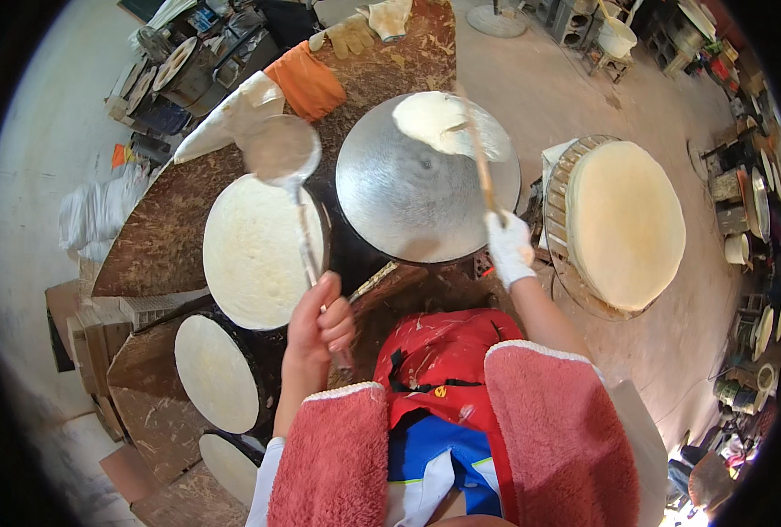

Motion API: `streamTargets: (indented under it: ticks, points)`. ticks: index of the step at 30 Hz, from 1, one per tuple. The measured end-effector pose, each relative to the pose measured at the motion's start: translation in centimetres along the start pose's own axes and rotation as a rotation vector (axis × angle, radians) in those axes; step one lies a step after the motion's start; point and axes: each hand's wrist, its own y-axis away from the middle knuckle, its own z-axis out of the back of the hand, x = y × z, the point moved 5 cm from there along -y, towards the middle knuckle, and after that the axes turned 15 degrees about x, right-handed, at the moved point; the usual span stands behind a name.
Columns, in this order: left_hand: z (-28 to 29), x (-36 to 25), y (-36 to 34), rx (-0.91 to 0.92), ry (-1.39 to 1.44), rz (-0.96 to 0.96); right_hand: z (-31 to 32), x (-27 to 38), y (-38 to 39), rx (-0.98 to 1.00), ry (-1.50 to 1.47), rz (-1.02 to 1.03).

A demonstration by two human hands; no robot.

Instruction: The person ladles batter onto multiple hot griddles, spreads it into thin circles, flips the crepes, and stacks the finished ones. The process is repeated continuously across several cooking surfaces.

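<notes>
A long-handled ladle (283, 151) is gripped in my bare left hand (322, 323); its bowl, slightly blurred, hangs over the far edge of the left griddle. My right hand (508, 248), in a white glove, closes round a wooden spreader stick (479, 162) that reaches across the middle griddle (408, 198). White batter (427, 121) lies in a patch on that griddle's far side, at the stick's far end. The rest of the metal surface shows bare and grey. A round pale flatbread (263, 255) covers the left griddle below the ladle.
Two more round flatbreads (216, 373) (230, 467) lie on griddles to the near left. At right, a thick pale round (628, 224) rests on a slatted rack (559, 206). An orange cloth (306, 81) and work gloves (345, 37) lie on the brown board behind.
</notes>
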Motion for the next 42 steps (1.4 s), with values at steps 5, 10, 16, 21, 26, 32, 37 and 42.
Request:
streamTargets:
  ticks: [5,10,16,21,26,32,37,42]
  points:
    - [0.6,1.3,2.3,-0.148,-0.038,0.059,-1.1,0.9,-1.6,0.176,0.045,-0.001]
    - [0.1,3.1,1.8,-0.148,0.079,0.029,-4.5,3.0,-2.9,0.254,-0.058,0.277]
    - [-1.1,2.0,4.0,-0.287,-0.362,-0.224,5.2,1.5,-7.2,0.093,0.108,0.106]
    - [-0.5,4.4,3.0,-0.378,-0.104,-0.197,1.2,3.2,-7.3,0.503,0.167,0.248]
    - [-0.4,5.8,2.3,-0.394,0.081,-0.284,0.9,3.0,-7.3,0.629,0.278,0.237]
    - [-0.9,6.6,3.5,-0.453,0.106,-0.39,6.1,6.6,-14.2,0.411,0.281,0.292]
    - [-1.0,8.1,3.1,-0.483,0.149,-0.39,2.2,5.1,-11.5,0.754,0.444,0.253]
    - [-1.6,9.1,3.4,-0.515,0.156,-0.469,3.5,6.2,-10.4,0.762,0.534,0.542]
